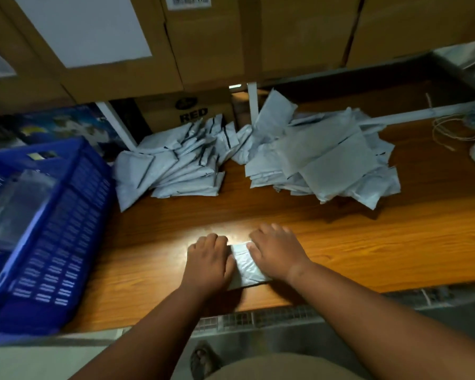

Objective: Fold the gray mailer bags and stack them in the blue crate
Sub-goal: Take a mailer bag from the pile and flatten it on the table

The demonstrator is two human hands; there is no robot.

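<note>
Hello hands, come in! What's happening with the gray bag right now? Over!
Left hand and right hand both pressing flat on one folded gray bag on the table. Blue crate waiting at left. Path looks clear.

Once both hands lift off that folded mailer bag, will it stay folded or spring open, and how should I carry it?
The folded mailer bag looks like thin, crinkled plastic, so it's probably floppy and may spring open. Both the left hand and right hand press it flat. Its glossy sheen suggests it's slippery on the wooden table; likely very light.
</note>
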